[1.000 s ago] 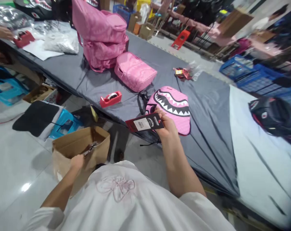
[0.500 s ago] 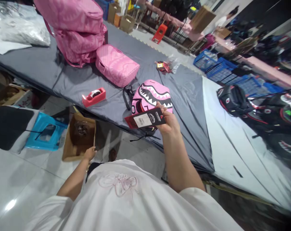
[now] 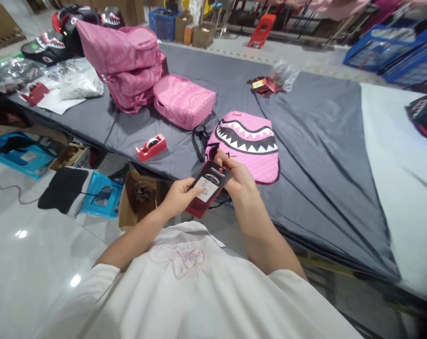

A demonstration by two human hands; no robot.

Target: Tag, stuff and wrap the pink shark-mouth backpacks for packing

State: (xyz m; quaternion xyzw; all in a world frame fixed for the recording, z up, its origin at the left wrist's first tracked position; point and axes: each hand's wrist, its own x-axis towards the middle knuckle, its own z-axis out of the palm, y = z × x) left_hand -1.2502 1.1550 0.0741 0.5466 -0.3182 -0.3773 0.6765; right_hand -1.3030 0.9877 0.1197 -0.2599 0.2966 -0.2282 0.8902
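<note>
A black and red hang tag (image 3: pixel 209 184) with a white barcode sticker is held between both hands in front of my body. My left hand (image 3: pixel 180 197) pinches its lower left side, thumb on top. At its upper right corner, the fingers of my right hand (image 3: pixel 237 176) grip the tag. Just beyond it lies a pink backpack (image 3: pixel 246 143) with a black and white shark-mouth print, flat on the grey-covered table (image 3: pixel 315 141). A black strap (image 3: pixel 198 141) sticks out at the backpack's left.
Left of the backpack are a red tape dispenser (image 3: pixel 151 148), a pink bag (image 3: pixel 183 101) and stacked pink backpacks (image 3: pixel 128 66). Red tags in plastic (image 3: pixel 269 84) lie farther back. Below the table edge stand an open cardboard box (image 3: pixel 139 197) and a blue stool (image 3: pixel 102 195).
My left hand has come up from beside the cardboard box and taken hold of the tag. The tag has tilted more upright in my right hand. The view has swung left.
</note>
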